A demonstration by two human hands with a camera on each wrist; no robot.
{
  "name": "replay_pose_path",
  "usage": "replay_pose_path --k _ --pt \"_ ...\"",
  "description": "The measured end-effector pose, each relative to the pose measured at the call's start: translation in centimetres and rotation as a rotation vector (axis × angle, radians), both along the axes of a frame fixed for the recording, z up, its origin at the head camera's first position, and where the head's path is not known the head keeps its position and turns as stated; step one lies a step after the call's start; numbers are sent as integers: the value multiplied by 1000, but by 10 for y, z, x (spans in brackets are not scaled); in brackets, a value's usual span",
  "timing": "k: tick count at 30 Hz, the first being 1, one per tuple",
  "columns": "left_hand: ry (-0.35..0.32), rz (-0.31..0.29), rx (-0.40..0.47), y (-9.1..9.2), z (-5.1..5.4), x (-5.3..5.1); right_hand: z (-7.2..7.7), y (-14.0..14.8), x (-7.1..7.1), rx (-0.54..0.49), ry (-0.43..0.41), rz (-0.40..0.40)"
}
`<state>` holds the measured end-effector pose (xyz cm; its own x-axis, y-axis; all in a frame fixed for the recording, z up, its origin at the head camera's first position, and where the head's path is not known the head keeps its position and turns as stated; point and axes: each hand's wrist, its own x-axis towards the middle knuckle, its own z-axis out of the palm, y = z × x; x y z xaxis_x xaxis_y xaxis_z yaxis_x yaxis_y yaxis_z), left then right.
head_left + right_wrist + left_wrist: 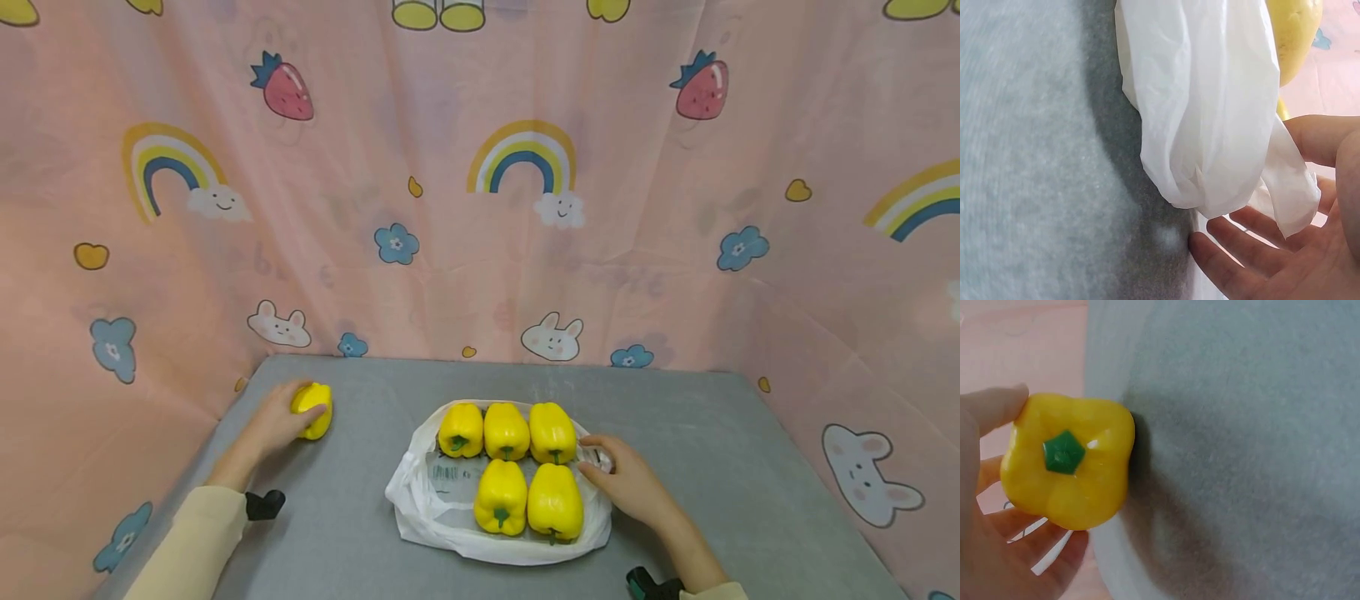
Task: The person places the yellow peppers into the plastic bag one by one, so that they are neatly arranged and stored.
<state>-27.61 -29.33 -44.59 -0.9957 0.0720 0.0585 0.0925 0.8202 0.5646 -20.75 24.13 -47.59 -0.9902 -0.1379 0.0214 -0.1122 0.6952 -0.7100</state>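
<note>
At the table's left side, my left hand holds a yellow bell pepper between thumb and fingers. The left wrist view shows that bell pepper end-on, its green stem facing the camera. A white plastic bag, its rim folded down, lies open in the middle with more yellow bell peppers inside, three behind and two in front. My right hand is at the bag's right rim. In the right wrist view, a loose flap of the bag lies between the thumb and fingers of my right hand.
A grey table carries everything. Behind it and along both sides hangs a pink curtain printed with rainbows, strawberries and rabbits. A barcode label shows on the bag's floor, left of the peppers.
</note>
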Motion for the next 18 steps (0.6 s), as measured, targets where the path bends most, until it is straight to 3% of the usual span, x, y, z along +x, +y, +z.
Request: replay_pose_path --k 8,18 --pt "-55 -17 15 6 -5 0 0 -1 0 2 1 0" --pt "-17 -1 -26 11 -6 -2 2 -2 1 3 -15 -9"
